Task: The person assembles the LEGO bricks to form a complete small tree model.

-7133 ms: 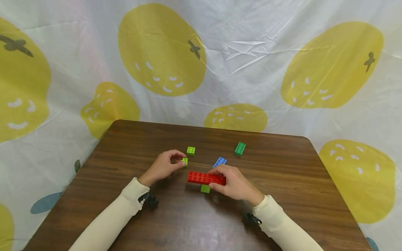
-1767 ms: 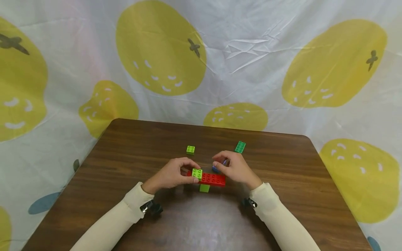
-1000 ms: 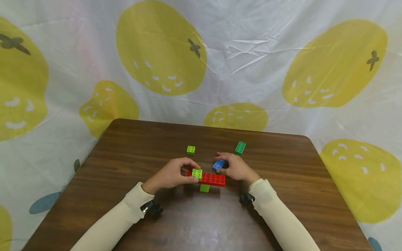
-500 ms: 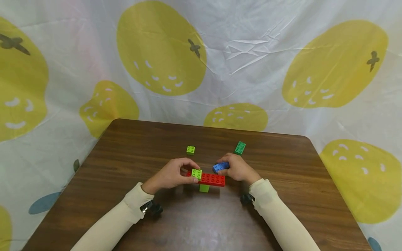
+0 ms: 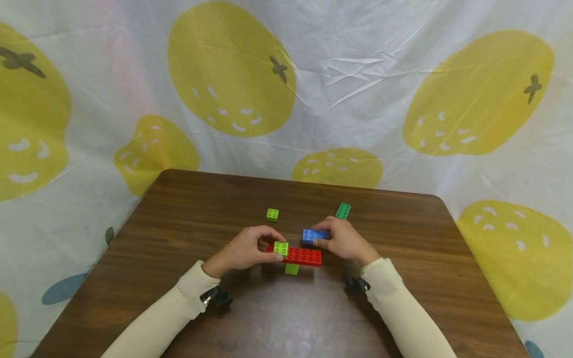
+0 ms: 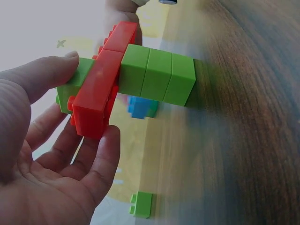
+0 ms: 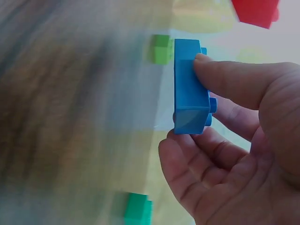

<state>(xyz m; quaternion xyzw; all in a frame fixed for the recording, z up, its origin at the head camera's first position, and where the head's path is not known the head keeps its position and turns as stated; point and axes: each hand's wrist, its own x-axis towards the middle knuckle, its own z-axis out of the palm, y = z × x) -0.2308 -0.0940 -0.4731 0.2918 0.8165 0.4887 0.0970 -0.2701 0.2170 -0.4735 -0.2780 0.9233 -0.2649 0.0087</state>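
My left hand (image 5: pixel 243 248) pinches a lime-green toy building brick (image 5: pixel 281 248) at the left end of a red bar of two bricks (image 5: pixel 305 256). Beneath the bar, a column of several lime-green bricks (image 6: pixel 157 75) shows in the left wrist view. Thumb on one side and fingers on the other, my right hand (image 5: pixel 343 240) grips a blue brick (image 7: pixel 190 89) by its right end, studs up in the head view. The blue brick is held just behind the right part of the red bar.
On the brown wooden table (image 5: pixel 215 199), a loose lime-green brick (image 5: pixel 272 215) lies behind my left hand. A darker green brick (image 5: pixel 343 210) lies behind my right hand. A lemon-print cloth (image 5: pixel 349 114) hangs along the table's far edge.
My left hand has brought the lime-green brick from the table onto the red bar. My right hand has let go of the bar, taken the blue brick and turned it roughly parallel to the bar.
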